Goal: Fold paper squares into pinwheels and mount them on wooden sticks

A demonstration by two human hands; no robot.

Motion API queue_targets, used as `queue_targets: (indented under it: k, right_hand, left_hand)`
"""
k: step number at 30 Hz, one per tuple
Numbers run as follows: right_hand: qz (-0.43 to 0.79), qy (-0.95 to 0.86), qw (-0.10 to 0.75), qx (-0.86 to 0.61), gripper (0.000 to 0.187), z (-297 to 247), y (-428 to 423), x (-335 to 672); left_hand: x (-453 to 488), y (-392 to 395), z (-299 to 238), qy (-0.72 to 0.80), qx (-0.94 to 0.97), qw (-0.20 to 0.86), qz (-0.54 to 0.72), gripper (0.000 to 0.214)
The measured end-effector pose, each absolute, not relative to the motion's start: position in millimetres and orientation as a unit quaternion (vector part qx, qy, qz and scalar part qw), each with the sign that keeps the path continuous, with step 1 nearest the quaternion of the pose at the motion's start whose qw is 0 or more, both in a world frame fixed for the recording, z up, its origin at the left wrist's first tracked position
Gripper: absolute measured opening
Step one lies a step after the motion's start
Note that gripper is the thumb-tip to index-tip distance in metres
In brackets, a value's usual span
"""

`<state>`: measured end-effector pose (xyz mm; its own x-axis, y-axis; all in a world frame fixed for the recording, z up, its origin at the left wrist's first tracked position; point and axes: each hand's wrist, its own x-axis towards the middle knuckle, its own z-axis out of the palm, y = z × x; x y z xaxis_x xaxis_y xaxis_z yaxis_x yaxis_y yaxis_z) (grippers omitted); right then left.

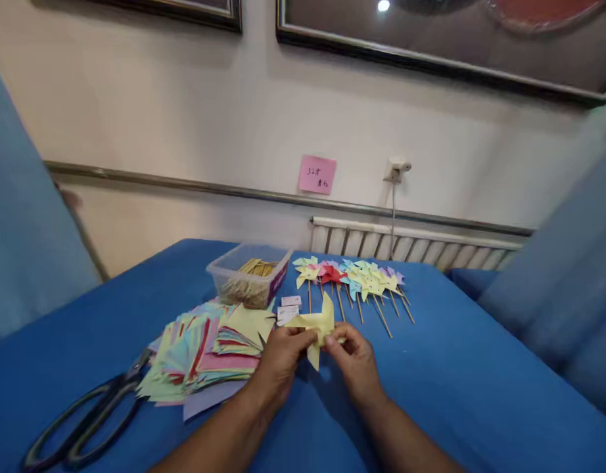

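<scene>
A pale yellow paper pinwheel [321, 320] is held up over the table between both hands. My left hand [282, 355] pinches it from the left, with the thumb near its centre. At the right side of that centre, the fingertips of my right hand [353, 361] are closed on the pinwheel too. I cannot make out a stick or pin on it. Just left of my left hand lies a spread pile of coloured cut paper sheets [204, 348]. Beyond the hands are two small white boxes [289, 309].
A clear plastic tub [273, 279] of thin sticks stands behind the paper. Finished pinwheels on sticks [365, 279] lie at the back right. Large black-handled scissors [98, 414] rest at front left on the blue tablecloth [461, 368]. A radiator [411, 244] runs along the wall.
</scene>
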<state>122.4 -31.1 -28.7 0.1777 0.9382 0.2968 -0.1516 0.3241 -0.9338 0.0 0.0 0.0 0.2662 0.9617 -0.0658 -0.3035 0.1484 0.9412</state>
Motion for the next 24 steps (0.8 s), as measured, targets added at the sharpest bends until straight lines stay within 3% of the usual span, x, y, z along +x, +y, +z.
queue_targets:
  k: [10,24]
  right_hand:
    - [0.413,-0.430,0.682,-0.423,0.019,-30.8,-30.2,122.2]
    - [0.384,-0.457,0.666,-0.447,0.022,-30.9,-30.6,122.5]
  left_hand:
    - [2.8,-2.1,1.5,0.321,0.420,0.710,0.466,0.028]
    - [2.3,-0.8,-5.0,0.345,0.426,0.699,0.459,0.030]
